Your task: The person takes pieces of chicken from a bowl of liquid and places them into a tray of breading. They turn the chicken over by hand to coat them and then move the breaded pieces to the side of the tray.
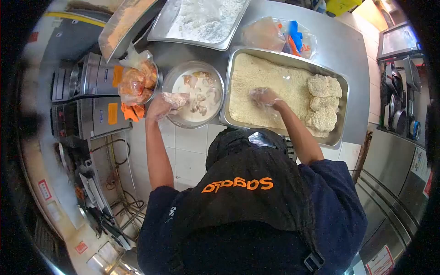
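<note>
My left hand (170, 103), in a clear plastic glove smeared with pale batter, is over the left rim of a round metal bowl (220, 103). Its fingers look bunched together; whether a piece is in them I cannot make out. Pieces of raw meat (200, 104) lie in the bowl's milky liquid (185, 85). My right hand (265, 97), also gloved, rests with fingers spread on the breadcrumbs (275, 71) in a deep steel tray (347, 87). At that tray's right end lie several crumb-coated pieces (322, 120), stacked and overlapping.
A tray of white flour (201, 20) stands behind the bowl. Left of the bowl sits a plastic bag of orange-coloured pieces (137, 82), beside an orange cloth (133, 111). Another tray (123, 27) is at the back left. Plastic bags (279, 36) lie behind the crumb tray.
</note>
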`<state>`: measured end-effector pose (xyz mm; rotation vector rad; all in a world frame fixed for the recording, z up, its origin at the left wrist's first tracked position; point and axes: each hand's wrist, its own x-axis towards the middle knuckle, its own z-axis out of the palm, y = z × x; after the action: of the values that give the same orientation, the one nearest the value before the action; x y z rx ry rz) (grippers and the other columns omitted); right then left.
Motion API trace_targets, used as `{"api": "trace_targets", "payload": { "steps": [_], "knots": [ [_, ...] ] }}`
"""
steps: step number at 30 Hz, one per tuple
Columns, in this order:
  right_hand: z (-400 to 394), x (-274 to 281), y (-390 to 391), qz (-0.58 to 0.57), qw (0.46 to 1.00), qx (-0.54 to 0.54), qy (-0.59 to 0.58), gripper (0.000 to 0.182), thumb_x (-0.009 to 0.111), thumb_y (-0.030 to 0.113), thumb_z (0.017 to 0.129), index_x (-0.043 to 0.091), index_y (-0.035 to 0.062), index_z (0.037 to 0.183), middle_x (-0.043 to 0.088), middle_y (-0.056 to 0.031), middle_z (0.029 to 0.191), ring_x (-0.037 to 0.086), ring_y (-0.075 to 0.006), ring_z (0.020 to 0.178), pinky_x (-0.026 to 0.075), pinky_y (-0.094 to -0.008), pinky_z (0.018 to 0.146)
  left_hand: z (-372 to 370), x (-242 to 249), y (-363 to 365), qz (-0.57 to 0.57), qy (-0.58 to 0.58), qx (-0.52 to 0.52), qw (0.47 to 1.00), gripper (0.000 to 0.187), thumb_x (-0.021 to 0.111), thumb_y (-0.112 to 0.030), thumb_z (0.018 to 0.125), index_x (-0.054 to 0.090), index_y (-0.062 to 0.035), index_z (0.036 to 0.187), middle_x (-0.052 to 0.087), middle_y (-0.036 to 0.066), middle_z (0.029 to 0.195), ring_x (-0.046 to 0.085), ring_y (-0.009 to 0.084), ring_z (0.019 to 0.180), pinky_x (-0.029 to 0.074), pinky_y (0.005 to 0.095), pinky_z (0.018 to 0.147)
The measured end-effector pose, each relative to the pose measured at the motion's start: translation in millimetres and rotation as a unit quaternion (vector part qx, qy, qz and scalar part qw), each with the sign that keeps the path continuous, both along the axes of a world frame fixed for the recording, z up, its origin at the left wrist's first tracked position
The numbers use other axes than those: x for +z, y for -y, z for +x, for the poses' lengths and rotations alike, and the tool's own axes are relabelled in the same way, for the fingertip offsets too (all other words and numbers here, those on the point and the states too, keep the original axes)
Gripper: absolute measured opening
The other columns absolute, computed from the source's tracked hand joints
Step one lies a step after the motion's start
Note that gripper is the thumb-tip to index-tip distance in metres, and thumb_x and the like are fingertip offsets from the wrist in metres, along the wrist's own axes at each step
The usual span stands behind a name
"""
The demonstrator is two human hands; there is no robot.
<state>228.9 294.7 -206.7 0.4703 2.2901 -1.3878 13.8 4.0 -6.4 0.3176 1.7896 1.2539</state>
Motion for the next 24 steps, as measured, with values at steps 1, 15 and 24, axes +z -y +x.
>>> {"api": "trace_targets", "payload": {
  "steps": [1, 15, 24],
  "knots": [
    [5.0, 2.7, -6.0, 0.005, 0.997, -0.072, 0.014, 0.039, 0.052, 0.034, 0.087, 0.059, 0.0053, 0.112, 0.058, -0.0169, 0.114, 0.059, -0.0267, 0.096, 0.044, -0.0335, 0.086, 1.5, 11.0, -12.6, -0.143, -0.104, -0.048, 0.983, 0.026, 0.064, -0.009, 0.073, 0.065, 0.0049, 0.095, 0.067, 0.009, 0.085, 0.063, 0.0169, 0.077, 0.049, 0.0293, 0.069],
    [66.1, -3.7, -48.8, -0.051, 0.949, -0.310, -0.016, 0.046, 0.050, 0.040, 0.085, 0.058, 0.0045, 0.112, 0.060, -0.0180, 0.110, 0.058, -0.0311, 0.101, 0.043, -0.0367, 0.087, 42.4, 89.4, -112.7, -0.239, -0.487, -0.353, 0.762, 0.037, 0.071, -0.032, 0.063, 0.064, 0.0021, 0.076, 0.060, 0.022, 0.074, 0.058, 0.0385, 0.074, 0.045, 0.0413, 0.064],
    [86.2, 3.2, -60.1, -0.079, 0.921, -0.377, -0.061, 0.036, 0.056, 0.033, 0.087, 0.061, 0.0012, 0.103, 0.061, -0.0030, 0.084, 0.055, -0.0112, 0.073, 0.045, -0.0270, 0.066, 73.7, -25.8, -168.2, 0.163, -0.384, -0.297, 0.859, 0.021, 0.057, -0.010, 0.067, 0.053, -0.0011, 0.085, 0.051, 0.017, 0.078, 0.050, 0.0376, 0.078, 0.040, 0.0444, 0.069]
  ]
}}
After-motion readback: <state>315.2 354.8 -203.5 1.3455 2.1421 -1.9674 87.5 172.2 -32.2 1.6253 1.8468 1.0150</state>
